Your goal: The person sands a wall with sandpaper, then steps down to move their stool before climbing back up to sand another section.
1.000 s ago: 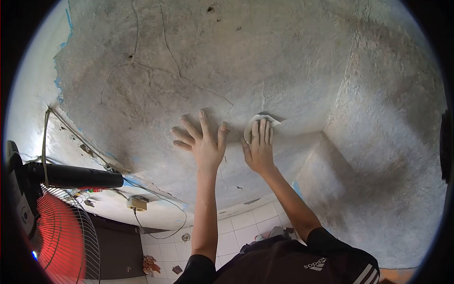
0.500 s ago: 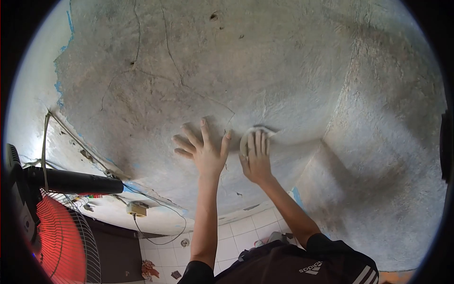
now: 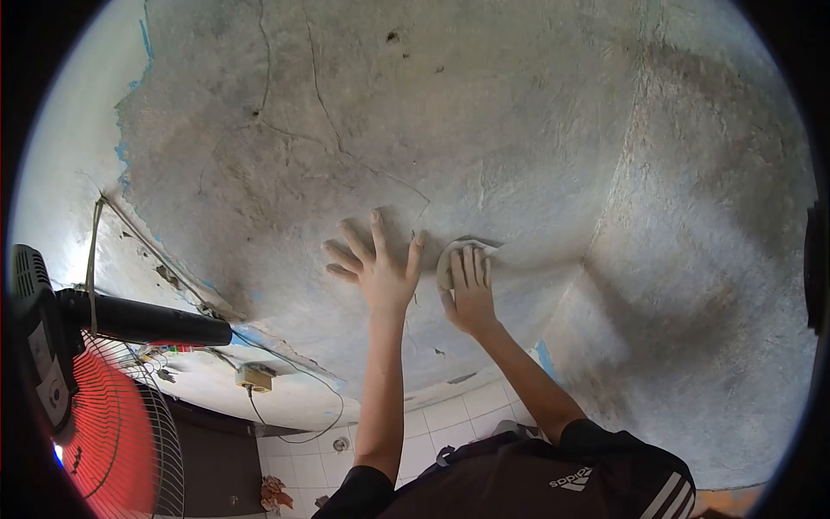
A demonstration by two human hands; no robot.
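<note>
My left hand (image 3: pixel 386 275) lies flat on the grey, cracked wall (image 3: pixel 484 104), its fingers spread and nothing in it. To its right, my right hand (image 3: pixel 471 298) keeps its fingers together over a curled grey-white sheet that looks like sandpaper (image 3: pixel 446 264), pressed against the wall. One pointed corner of the sheet sticks out to the right of the fingertips; most of the rest is hidden under the hand. Thin cracks run down the plaster above both hands.
At the lower left is a fan (image 3: pixel 108 424) with red blades and a black pole (image 3: pixel 156 318). A cable hangs from a socket box (image 3: pixel 253 377) on the wall. An inner corner ridge (image 3: pixel 596 229) rises on the right. White floor tiles (image 3: pixel 450 413) show below.
My right hand and the sheet have shifted slightly down the wall, and the sheet's edge looks different. My left hand remains spread at about the same place. The view has moved a little.
</note>
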